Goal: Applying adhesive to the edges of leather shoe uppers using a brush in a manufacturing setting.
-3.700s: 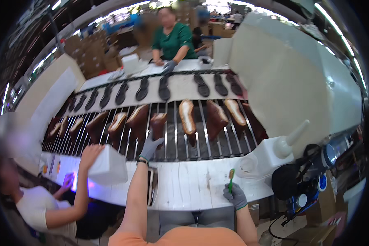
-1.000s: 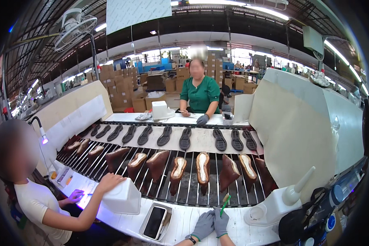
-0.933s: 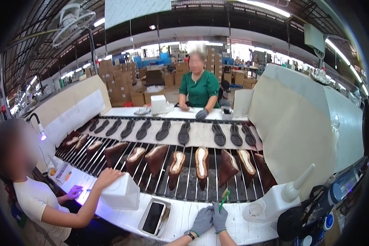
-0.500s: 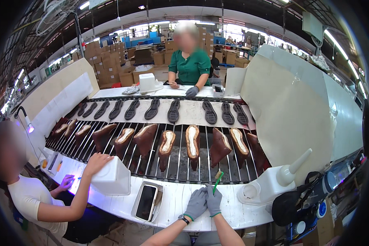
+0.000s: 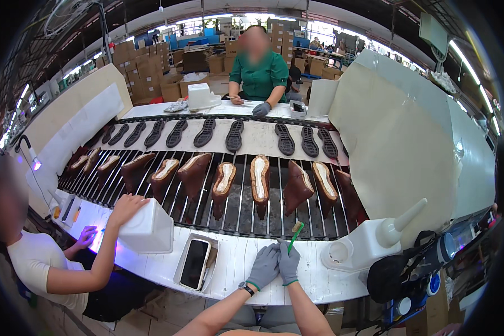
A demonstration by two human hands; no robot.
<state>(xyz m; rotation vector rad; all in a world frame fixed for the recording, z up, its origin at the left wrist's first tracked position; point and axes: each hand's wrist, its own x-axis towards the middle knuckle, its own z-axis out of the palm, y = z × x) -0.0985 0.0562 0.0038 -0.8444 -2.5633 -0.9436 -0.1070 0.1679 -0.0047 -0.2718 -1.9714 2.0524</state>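
My right hand point(image 5: 289, 264), in a grey glove, is closed round the green handle of a small brush point(image 5: 294, 236) whose tan bristles point up. Beside it, touching it, lies my gloved left hand point(image 5: 264, 267), fingers stretched out and nothing seen in them. Both rest on the white ledge in front of the roller conveyor point(image 5: 238, 221). Just beyond, brown shoe uppers on lasts point(image 5: 260, 178) stand sole-up on the rods, their pale undersides showing. A row of dark shoe soles point(image 5: 234, 136) lies behind them on a light strip.
A white tray point(image 5: 180, 275) with a phone point(image 5: 195, 264) sits left of my hands. White containers stand at left point(image 5: 148, 229) and right point(image 5: 350, 253). A co-worker point(image 5: 56, 266) sits at the left; another point(image 5: 259, 78) works across the conveyor. Pale panels point(image 5: 397, 123) flank it.
The view has shifted slightly, moving the whole scene up in the picture. My hands keep their grip and place on the ledge, brush still in the right.
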